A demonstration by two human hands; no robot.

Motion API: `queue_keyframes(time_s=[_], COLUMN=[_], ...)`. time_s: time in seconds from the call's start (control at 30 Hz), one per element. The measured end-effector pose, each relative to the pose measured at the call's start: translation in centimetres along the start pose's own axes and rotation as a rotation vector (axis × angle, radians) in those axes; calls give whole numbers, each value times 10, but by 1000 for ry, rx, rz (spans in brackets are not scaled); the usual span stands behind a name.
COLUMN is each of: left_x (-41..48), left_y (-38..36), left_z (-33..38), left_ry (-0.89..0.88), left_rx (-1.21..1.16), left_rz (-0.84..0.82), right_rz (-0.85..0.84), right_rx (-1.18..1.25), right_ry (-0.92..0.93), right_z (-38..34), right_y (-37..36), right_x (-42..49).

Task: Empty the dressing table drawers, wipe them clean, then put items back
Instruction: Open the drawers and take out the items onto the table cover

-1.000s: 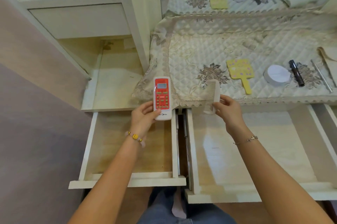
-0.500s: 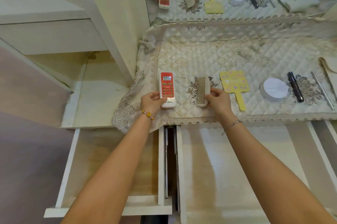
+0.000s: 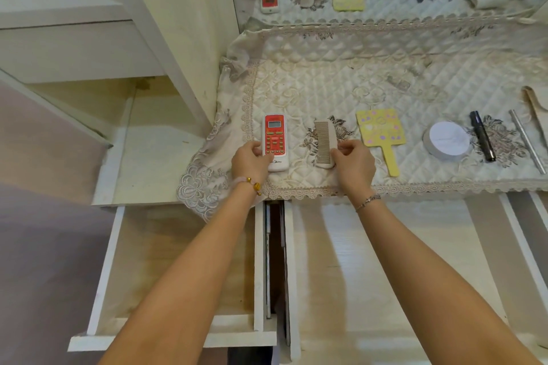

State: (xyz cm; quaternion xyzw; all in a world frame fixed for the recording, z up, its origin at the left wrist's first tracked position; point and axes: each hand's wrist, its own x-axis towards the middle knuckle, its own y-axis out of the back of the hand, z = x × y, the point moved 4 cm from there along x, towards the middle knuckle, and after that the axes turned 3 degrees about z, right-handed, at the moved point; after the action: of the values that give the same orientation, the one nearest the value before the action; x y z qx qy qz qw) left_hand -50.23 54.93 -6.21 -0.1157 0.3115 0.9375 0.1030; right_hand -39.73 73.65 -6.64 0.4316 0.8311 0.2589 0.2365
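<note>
On the near left part of the quilted cream lace-edged cloth covering the counter, the left hand grips the near end of a red-and-white remote control, fingers curled round it. Just right of it, the right hand pinches a beige plastic comb lying on the cloth. The pale wooden left drawer and right drawer stand pulled open, nearer.

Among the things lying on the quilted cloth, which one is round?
The white flat container, lying between the yellow paddle and the black tube. The remote, the comb and the rest are long or angular.
</note>
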Motion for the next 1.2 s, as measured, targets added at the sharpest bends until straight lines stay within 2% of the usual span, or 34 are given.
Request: queue_keyframes(time_s=[0.13, 0.37, 0.47, 0.77, 1.0, 1.2], left_x=[-1, -32, -49, -102, -136, -157], left_y=[15, 72, 91, 122, 152, 170], left_z=[3, 3, -3, -29, -47, -61], left_ry=[-142, -618, -727, -698, -650, -605], left_rx=[139, 551, 675, 807, 794, 797], left_rz=[-4, 152, 199, 256, 364, 391], right_rz=[-29, 25, 48, 33, -4, -34], right_rx=[-101, -242, -281, -258, -240, -242], right_ry=[192, 550, 638, 713, 781, 808], right_z=[-7, -19, -17, -19, -27, -33], right_y=[11, 51, 63, 76, 72, 66], right_x=[-5, -32, -50, -106, -132, -155])
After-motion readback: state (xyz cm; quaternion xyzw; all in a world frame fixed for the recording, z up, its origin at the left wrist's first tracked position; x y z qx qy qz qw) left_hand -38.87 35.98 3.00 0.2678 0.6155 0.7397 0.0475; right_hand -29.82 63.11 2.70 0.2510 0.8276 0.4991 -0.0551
